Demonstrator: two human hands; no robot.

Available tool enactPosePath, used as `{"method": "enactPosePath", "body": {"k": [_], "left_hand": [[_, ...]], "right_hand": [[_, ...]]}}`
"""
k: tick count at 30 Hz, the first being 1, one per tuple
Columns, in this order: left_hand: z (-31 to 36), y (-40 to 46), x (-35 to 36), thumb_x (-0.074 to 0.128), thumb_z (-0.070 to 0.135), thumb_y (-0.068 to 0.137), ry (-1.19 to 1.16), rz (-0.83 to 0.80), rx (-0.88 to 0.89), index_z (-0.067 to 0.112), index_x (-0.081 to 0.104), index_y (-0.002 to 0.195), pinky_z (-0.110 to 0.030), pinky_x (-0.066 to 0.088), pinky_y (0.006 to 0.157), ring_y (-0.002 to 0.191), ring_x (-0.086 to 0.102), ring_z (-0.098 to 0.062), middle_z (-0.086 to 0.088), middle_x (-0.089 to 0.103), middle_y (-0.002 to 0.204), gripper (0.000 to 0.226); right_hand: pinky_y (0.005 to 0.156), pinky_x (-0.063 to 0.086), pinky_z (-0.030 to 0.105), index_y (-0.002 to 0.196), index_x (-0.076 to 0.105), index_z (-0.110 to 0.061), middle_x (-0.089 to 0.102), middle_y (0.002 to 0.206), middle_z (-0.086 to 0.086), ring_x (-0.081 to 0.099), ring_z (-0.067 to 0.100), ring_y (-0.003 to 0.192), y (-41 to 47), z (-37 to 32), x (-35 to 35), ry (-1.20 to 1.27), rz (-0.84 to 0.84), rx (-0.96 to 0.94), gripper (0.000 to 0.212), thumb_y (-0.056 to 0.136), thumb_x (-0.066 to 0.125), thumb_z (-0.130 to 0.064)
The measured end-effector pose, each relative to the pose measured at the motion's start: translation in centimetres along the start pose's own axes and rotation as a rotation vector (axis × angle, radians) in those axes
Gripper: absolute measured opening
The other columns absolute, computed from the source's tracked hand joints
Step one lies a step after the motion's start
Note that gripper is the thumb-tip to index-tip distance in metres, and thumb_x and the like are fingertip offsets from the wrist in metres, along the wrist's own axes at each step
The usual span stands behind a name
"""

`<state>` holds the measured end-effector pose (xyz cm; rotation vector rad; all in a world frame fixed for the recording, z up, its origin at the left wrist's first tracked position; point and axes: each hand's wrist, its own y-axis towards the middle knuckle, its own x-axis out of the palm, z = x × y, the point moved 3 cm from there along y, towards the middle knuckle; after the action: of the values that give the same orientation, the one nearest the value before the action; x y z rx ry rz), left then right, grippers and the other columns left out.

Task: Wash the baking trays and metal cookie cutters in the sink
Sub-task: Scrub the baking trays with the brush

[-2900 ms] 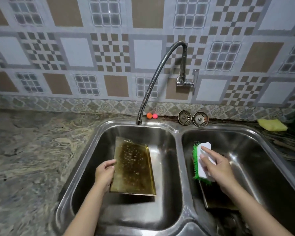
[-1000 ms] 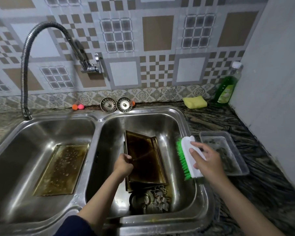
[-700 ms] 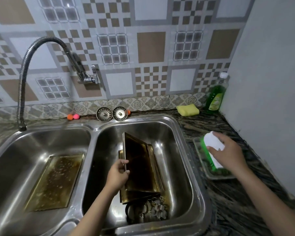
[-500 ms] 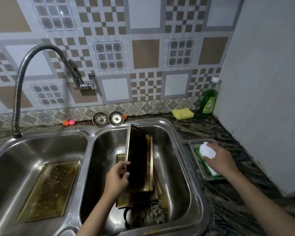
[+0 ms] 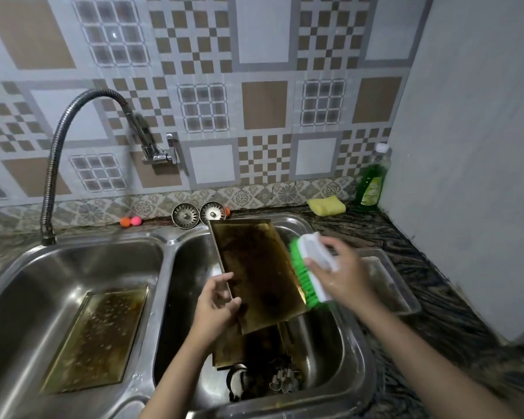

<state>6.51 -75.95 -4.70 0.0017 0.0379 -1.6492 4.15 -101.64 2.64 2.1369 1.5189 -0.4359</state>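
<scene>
Head view: your left hand (image 5: 217, 303) now grips the raised baking tray (image 5: 256, 272), right hand (image 5: 339, 275) brings the brush (image 5: 307, 269) back at three o'clock, so scrubbing looks next.

- A green bottle of dish liquid (image 5: 372, 179) with a white cap stands upright in the far corner, well beyond the right hand, against the plain grey wall (image 5: 472, 146).
- A yellow sponge (image 5: 326, 205) lies just left of that bottle, on the dark veined counter (image 5: 421, 285).
- A clear plastic container (image 5: 390, 285) sits on the counter just right of the right hand.
- Two metal drain strainers (image 5: 198, 214) lean side by side against the backsplash, beyond both hands.
- Orange and pink balls (image 5: 130, 221) sit touching, far left of the strainers.
- A flexible steel tap (image 5: 53, 158) arches well beyond the left hand, off the patterned tile wall (image 5: 263, 110).
</scene>
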Motion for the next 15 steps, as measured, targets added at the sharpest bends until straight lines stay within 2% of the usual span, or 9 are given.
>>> {"method": "enactPosePath", "body": {"k": [2, 4, 6, 8, 10, 13, 15], "left_hand": [[1.0, -1.0, 0.8, 0.067, 0.009, 0.068, -0.044, -0.020, -0.004, 0.026, 0.059, 0.109, -0.034, 0.049, 0.064, 0.072, 0.048, -0.015, -0.005, 0.044, 0.079, 0.045], [1.9, -2.3, 1.1, 0.067, 0.000, 0.074, -0.055, -0.055, 0.029, 0.019, 0.057, 0.108, -0.025, 0.046, 0.060, 0.070, 0.047, -0.011, -0.005, 0.044, 0.081, 0.040], [2.5, -3.8, 0.7, 0.062, -0.011, 0.080, -0.034, -0.113, 0.066, 0.014, 0.055, 0.109, -0.019, 0.042, 0.059, 0.069, 0.044, -0.009, -0.005, 0.043, 0.082, 0.038], [2.8, -5.2, 0.3, 0.060, -0.010, 0.082, -0.025, -0.140, 0.089, 0.011, 0.053, 0.110, -0.022, 0.038, 0.062, 0.071, 0.042, -0.011, -0.007, 0.042, 0.084, 0.036], [3.2, -5.7, 0.3, 0.057, -0.013, 0.084, -0.003, -0.131, 0.107, 0.009, 0.052, 0.110, -0.021, 0.038, 0.064, 0.071, 0.043, -0.010, -0.006, 0.044, 0.084, 0.035], [4.0, -5.5, -1.1, 0.060, -0.008, 0.081, -0.001, -0.036, 0.110, 0.015, 0.056, 0.106, -0.014, 0.039, 0.061, 0.068, 0.047, -0.001, 0.001, 0.048, 0.082, 0.035], [3.8, -5.6, -2.9, 0.063, 0.005, 0.074, -0.024, 0.009, 0.083, 0.026, 0.059, 0.102, -0.019, 0.039, 0.059, 0.069, 0.045, -0.009, 0.002, 0.047, 0.080, 0.035]], "right_hand": [[0.066, 0.048, 0.022, 0.125, 0.055, -0.031, 0.063, 0.109, -0.005, 0.061, 0.014, 0.090, -1.6, -2.2, 4.2, -0.034, -0.106, -0.139, 0.050, 0.079, 0.074, -0.037], [0.063, 0.042, 0.021, 0.129, 0.053, -0.030, 0.066, 0.106, 0.000, 0.062, 0.019, 0.090, -1.3, -3.2, 6.5, -0.113, -0.163, -0.229, 0.052, 0.081, 0.070, -0.038], [0.065, 0.043, 0.024, 0.134, 0.049, -0.029, 0.063, 0.111, 0.002, 0.062, 0.023, 0.096, 1.4, -3.1, 6.7, -0.175, -0.124, -0.180, 0.054, 0.084, 0.067, -0.039], [0.070, 0.043, 0.025, 0.134, 0.049, -0.025, 0.060, 0.121, 0.004, 0.059, 0.026, 0.108, 4.3, -3.3, 5.8, -0.191, -0.028, -0.056, 0.054, 0.085, 0.066, -0.038], [0.075, 0.044, 0.026, 0.132, 0.051, -0.023, 0.061, 0.124, 0.006, 0.058, 0.028, 0.111, 4.3, -4.2, 6.9, -0.131, -0.011, -0.056, 0.054, 0.083, 0.068, -0.036], [0.083, 0.051, 0.033, 0.127, 0.053, -0.028, 0.064, 0.118, 0.000, 0.060, 0.019, 0.105, -0.4, -6.4, 10.7, -0.016, -0.207, -0.259, 0.052, 0.079, 0.071, -0.039], [0.077, 0.052, 0.032, 0.125, 0.052, -0.030, 0.066, 0.113, -0.001, 0.062, 0.018, 0.100, -0.5, -5.8, 11.0, -0.046, -0.265, -0.314, 0.050, 0.080, 0.070, -0.041]]}}
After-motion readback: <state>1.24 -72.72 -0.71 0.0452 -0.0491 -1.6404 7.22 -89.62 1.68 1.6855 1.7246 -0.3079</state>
